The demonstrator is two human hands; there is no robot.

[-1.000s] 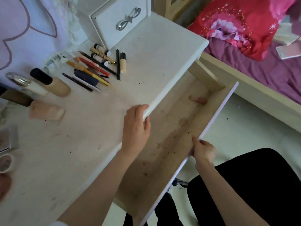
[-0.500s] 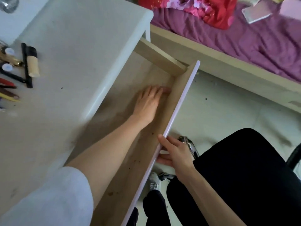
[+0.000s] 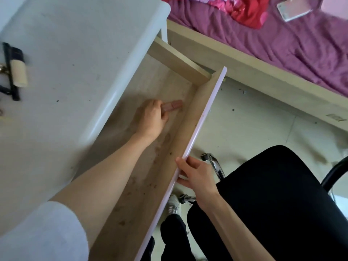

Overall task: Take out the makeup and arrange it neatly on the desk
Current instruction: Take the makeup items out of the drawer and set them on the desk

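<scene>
A wooden drawer (image 3: 188, 117) stands pulled out from under the white desk (image 3: 75, 53). Inside it my left hand (image 3: 153, 117) grips one end of a small pink makeup tube (image 3: 174, 105) near the drawer's far right part; the tube's other end sticks out past my fingers. My right hand (image 3: 195, 172) holds the drawer's white front edge, thumb on top and fingers under the front. At the desk's left edge lie a beige concealer tube with a black cap (image 3: 17, 72) and a black pencil (image 3: 10, 72).
The drawer's bottom is stained and otherwise bare. A bed with a purple sheet (image 3: 282, 38) and a red pillow runs behind the desk. My black-trousered lap (image 3: 263, 204) and a chair fill the lower right. A pale floor lies between them.
My left hand, which lay flat reaching along the drawer's bottom, has closed on the pink tube. The view has shifted slightly right. My right hand stays on the drawer front.
</scene>
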